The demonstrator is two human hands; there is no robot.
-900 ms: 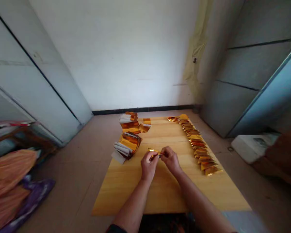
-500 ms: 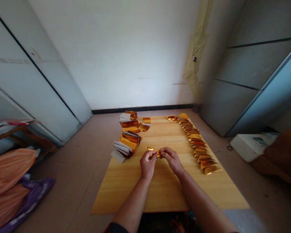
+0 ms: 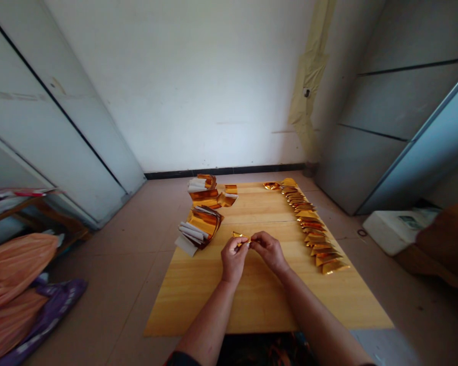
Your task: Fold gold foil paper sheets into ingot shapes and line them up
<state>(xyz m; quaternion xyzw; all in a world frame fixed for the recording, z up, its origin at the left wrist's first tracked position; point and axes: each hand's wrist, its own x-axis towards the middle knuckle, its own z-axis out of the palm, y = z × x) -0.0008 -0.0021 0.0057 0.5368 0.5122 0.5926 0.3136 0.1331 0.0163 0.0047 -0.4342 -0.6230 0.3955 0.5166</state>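
Foil piece (image 3: 238,235) is sitting at clock centre, both left hand (image 3: 232,258) and right hand (image 3: 269,251) clamping their grip on it; I'm judging folded foils (image 3: 315,237) at two o'clock done, curled sheets (image 3: 201,220) at ten remaining.

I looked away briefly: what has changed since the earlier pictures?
Little: the right hand has edged toward the left hand, both pinching the gold foil piece. Nothing was let go. The foil sheets on the left and the row of folded foil on the right stayed put.
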